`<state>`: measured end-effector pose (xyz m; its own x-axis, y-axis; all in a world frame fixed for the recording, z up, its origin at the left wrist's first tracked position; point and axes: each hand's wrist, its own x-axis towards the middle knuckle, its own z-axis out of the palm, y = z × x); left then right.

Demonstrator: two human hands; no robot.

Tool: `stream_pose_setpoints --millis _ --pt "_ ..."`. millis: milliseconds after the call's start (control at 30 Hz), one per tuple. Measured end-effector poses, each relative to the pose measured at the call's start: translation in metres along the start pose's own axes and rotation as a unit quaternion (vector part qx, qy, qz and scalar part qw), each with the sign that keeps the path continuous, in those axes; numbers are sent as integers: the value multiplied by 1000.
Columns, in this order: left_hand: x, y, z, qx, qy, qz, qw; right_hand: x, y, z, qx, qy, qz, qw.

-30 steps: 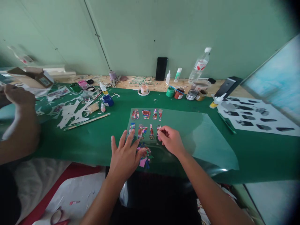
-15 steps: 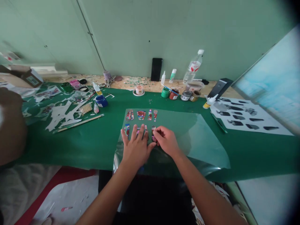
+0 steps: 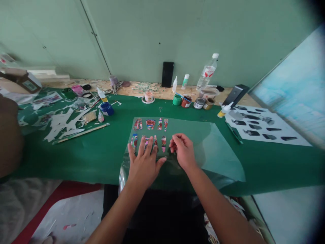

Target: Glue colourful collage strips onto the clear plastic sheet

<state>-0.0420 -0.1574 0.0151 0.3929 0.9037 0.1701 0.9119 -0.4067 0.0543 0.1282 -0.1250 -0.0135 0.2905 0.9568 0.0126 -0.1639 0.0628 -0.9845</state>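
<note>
A clear plastic sheet (image 3: 205, 142) lies on the green table cover (image 3: 96, 152) in front of me. Two rows of small colourful cut-out pieces (image 3: 150, 124) sit on its left part. My left hand (image 3: 144, 164) lies flat on the sheet with fingers spread, its fingertips over the lower row. My right hand (image 3: 183, 151) rests just right of the last lower piece (image 3: 164, 143). Its fingers are curled together in a pinch, and I cannot make out anything in them.
Paint jars (image 3: 186, 101), a blue jar (image 3: 106, 108), glue bottles (image 3: 185, 81), a water bottle (image 3: 207, 72) and a phone (image 3: 167, 74) stand along the back. Paper scraps (image 3: 62, 122) and a stick (image 3: 81, 133) lie at left, a printed white sheet (image 3: 264, 123) at right. Another person's arm (image 3: 8, 135) is at far left.
My left hand slid forward over the loose colourful scraps and lies flat on the lower row. My right hand drew slightly right, away from the last piece. The view shifted a little.
</note>
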Motion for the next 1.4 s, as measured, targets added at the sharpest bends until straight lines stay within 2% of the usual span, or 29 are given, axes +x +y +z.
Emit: stream_pose_setpoints --millis 100,200,500,667,900,1400 --pt "-13 6 -4 -5 -10 8 1000 1 0 1 17 3 3 1000" --pt "-12 12 -3 -12 -5 20 1000 1 -1 1 22 8 2 1000" --pt "31 25 7 -13 16 4 1000 2 -5 1 63 19 16 998" --pt "45 29 11 -16 25 4 1000 5 -7 0 89 39 31 995" --pt "41 27 8 -26 21 -2 999 9 -4 -3 210 40 32 976" --pt "39 24 4 -38 42 3 998 6 -9 -1 232 44 37 971"
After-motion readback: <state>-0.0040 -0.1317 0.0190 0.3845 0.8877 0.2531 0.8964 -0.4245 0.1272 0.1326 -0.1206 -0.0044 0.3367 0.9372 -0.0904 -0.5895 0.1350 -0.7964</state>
